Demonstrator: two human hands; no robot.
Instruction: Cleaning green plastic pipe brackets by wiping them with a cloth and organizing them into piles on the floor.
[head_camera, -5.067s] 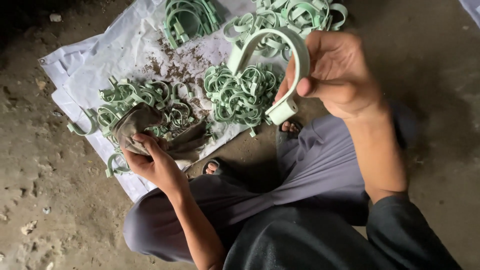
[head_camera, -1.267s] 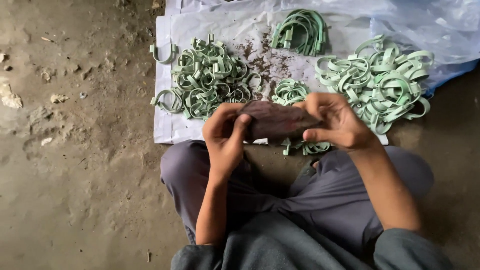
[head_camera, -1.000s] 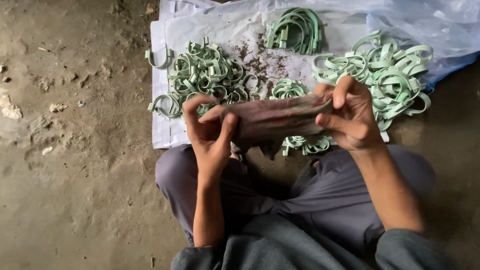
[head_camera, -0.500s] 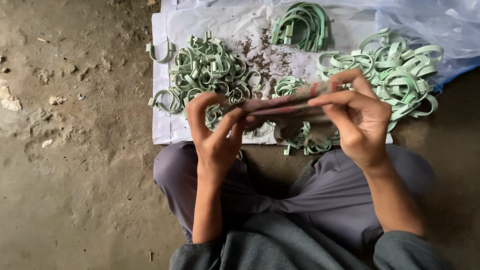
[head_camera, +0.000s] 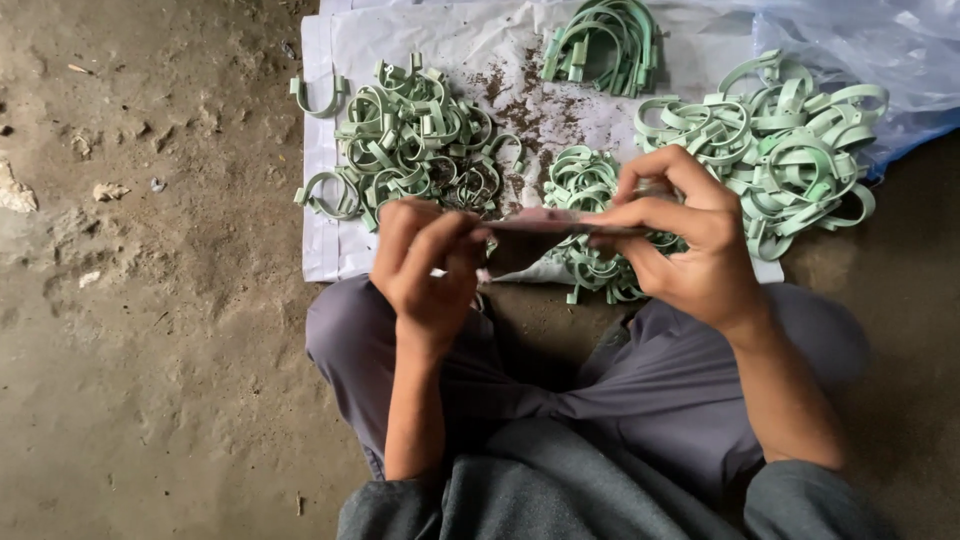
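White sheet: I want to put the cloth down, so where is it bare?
On the white sheet, only the left edge strip beside the left clip pile is bare. The middle holds brown grit; the right clip pile crowds the rest.

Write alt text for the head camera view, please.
Both hands, left hand and right hand, stretch a dirty brownish cloth flat between them, above heaps of pale green plastic pipe clips on a white plastic sheet spread over a dirt floor.
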